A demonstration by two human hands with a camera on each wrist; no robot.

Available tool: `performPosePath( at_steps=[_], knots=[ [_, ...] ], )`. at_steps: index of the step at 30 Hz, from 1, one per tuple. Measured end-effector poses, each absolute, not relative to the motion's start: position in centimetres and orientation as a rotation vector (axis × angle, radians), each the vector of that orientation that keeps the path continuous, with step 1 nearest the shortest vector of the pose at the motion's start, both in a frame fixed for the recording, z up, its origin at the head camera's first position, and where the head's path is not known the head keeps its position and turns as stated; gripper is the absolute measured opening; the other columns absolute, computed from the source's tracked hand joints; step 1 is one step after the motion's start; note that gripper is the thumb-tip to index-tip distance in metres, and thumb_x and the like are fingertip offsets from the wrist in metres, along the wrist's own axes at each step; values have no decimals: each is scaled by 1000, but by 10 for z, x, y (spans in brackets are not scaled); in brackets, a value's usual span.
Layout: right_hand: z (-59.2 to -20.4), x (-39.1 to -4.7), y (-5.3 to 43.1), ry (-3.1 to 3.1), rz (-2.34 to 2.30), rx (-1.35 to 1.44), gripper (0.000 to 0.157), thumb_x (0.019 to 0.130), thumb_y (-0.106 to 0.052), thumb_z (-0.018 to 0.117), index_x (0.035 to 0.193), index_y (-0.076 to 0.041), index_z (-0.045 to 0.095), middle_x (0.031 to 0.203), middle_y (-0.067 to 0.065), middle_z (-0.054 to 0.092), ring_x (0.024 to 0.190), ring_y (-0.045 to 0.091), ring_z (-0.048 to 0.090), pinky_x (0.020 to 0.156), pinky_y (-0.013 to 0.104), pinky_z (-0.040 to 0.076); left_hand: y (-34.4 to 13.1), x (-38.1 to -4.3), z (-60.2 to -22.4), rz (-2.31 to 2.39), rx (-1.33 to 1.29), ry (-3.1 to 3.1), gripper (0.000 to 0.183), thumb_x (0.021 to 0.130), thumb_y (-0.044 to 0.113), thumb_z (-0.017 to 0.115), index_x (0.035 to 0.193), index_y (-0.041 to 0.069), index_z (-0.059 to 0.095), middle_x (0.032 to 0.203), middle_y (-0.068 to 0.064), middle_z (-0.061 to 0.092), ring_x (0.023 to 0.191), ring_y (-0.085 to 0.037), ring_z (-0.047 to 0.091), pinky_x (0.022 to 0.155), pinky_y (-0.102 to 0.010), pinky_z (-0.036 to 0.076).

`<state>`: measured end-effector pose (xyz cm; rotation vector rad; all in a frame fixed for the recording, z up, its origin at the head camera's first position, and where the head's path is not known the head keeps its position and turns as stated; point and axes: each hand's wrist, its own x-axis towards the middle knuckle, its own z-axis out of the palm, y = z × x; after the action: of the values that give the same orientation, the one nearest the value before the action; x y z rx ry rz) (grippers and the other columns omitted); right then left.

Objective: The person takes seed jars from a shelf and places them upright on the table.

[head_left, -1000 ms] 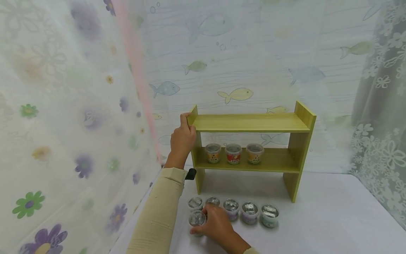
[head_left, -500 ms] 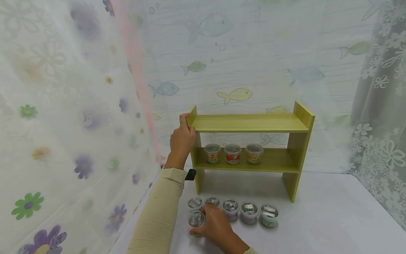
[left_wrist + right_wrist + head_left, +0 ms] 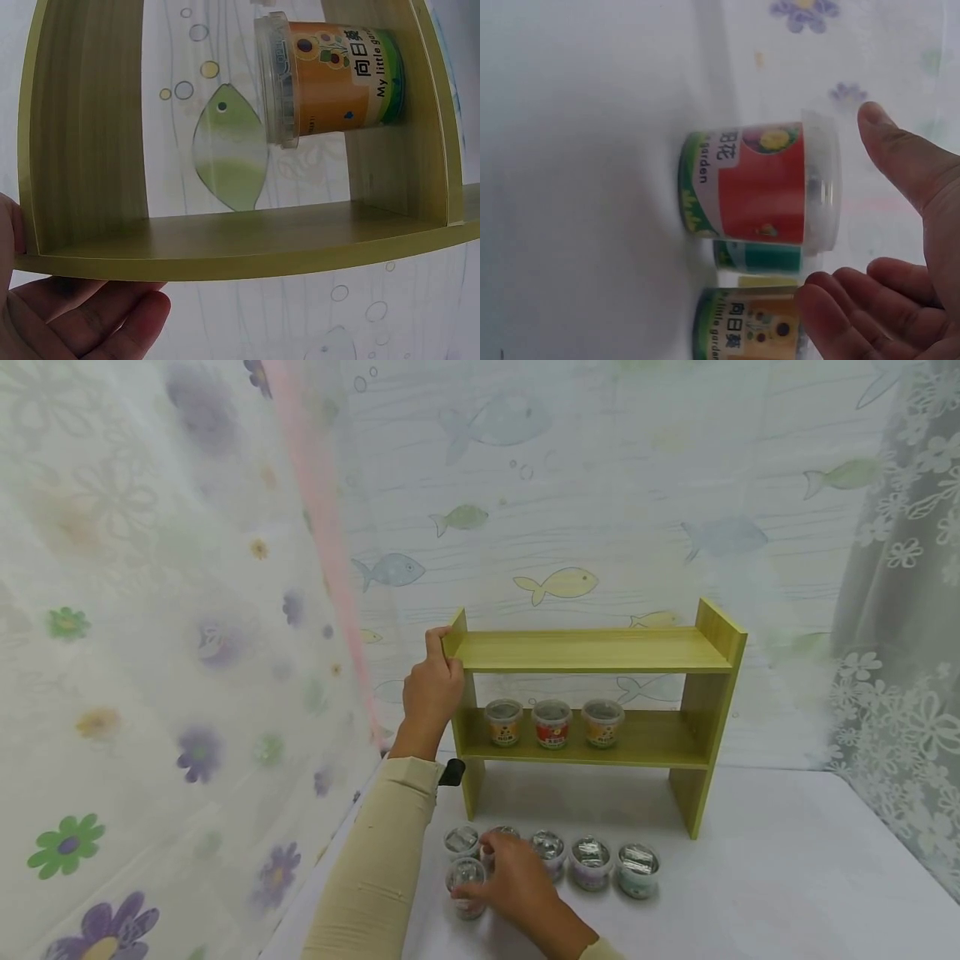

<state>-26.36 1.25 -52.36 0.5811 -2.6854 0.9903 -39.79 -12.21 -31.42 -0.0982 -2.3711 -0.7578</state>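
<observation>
Fish-print sheeting [image 3: 637,493] hangs at the far side and a flowered sheet [image 3: 187,693] on the left, around a white-covered table [image 3: 787,868]. At its near left stands the red cup [image 3: 761,187], upright, just nearer than a row of five others. The right hand [image 3: 521,885] is at its right side, thumb and fingers spread about it without a firm hold; the wrist view shows the thumb apart from the lid. The left hand [image 3: 432,693] grips the left side panel of the yellow-green shelf [image 3: 592,652], thumb and fingers on opposite faces.

The red cup looks light, its thin plastic wall probably giving a little if squeezed, and smooth enough to slip from a loose pinch. A thumb and fingers set around its sides, just below the clear rim, should hold best; pressing the lid might loosen it.

Its label reads "garden" and ends in the character 花. The orange cup [image 3: 761,324] just beyond carries 向日葵 and "little garden". On the shelf's middle board stand three cups; the leftmost cup [image 3: 337,75] reads 向日葵 and "My little garden". Print on the purple cup [image 3: 590,868] and the green cup [image 3: 638,883] is too small to read.
</observation>
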Motion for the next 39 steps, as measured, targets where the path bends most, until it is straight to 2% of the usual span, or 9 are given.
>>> performPosePath(
  at_steps=[4,8,13,16,23,26,32,39],
  knots=[
    [-519,-266,15,-2705,989,582,73,66,-62,90,114,-10,71,96,-2,70,81,5,59,71,30,52,-122,-397,-314,-757,-102,-2366,47,106,23,37,153,27,33,54,-9,50,40,-22,36,40,-34,30],
    [-515,-268,19,-2693,977,573,67,68,-62,89,111,-12,73,94,-4,69,78,4,57,68,28,50,-122,-397,-315,-770,-101,-2370,47,106,23,38,153,27,33,55,-10,51,41,-22,37,41,-35,31],
    [-508,-272,27,-2628,974,553,64,70,-57,90,113,-12,74,98,-1,73,85,12,67,72,32,54,-122,-398,-315,-759,-96,-2370,47,106,23,38,153,27,33,55,-9,50,41,-23,37,40,-35,31],
    [-505,-276,32,-2626,976,536,65,72,-56,90,118,-12,73,104,2,75,89,16,69,75,34,55,-122,-399,-315,-747,-93,-2378,48,106,23,38,154,27,33,53,-7,47,40,-21,33,39,-33,28],
    [-495,-279,44,-2592,912,520,59,73,-53,89,114,-14,73,102,0,74,87,14,68,72,31,55,-124,-402,-315,-717,-129,-2365,49,105,21,38,153,25,35,50,-2,39,39,-17,25,39,-31,23],
    [-489,-281,49,-2615,927,490,63,74,-53,89,119,-13,72,104,-1,74,91,16,70,73,32,56,-124,-402,-314,-713,-137,-2366,49,104,20,38,153,24,36,49,-2,37,39,-17,23,39,-31,22],
    [-481,-289,63,-2569,964,442,66,74,-47,91,127,-14,69,104,-2,74,96,18,71,79,37,59,-123,-402,-314,-702,-137,-2353,49,103,20,40,152,24,37,49,-2,37,39,-17,24,39,-31,22],
    [-473,-297,84,-2492,907,430,63,73,-46,92,124,-15,71,109,-1,73,98,18,70,80,38,58,-123,-404,-316,-707,-109,-2332,50,103,22,40,152,26,35,53,-7,46,39,-20,31,38,-33,26]
  ],
)
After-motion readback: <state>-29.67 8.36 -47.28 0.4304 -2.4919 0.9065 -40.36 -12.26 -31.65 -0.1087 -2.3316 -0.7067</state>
